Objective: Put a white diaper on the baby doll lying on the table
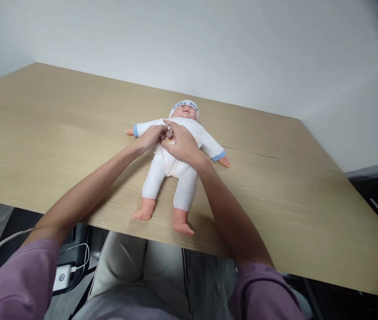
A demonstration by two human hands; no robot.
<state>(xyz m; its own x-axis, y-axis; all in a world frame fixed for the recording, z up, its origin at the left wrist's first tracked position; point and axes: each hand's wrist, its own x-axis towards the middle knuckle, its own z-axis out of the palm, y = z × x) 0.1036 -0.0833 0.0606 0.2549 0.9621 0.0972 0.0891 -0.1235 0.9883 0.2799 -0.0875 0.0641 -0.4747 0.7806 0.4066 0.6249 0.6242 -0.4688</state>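
A baby doll (172,171) lies on its back on the wooden table (58,133), head toward the wall. It wears a white suit with blue cuffs and a white cap (185,106) with blue lettering. Both my hands rest on its chest. My left hand (151,137) pinches the front of the suit with its fingers closed. Opposite it, my right hand (180,142) has its fingers curled and meets the left at the same spot on the cloth. What lies between the fingertips is too small to make out.
A plain white wall (208,44) runs behind the table. Under the near table edge are my light trousers (125,275), a white charger (62,278) with cables on a dark object, and a grey floor.
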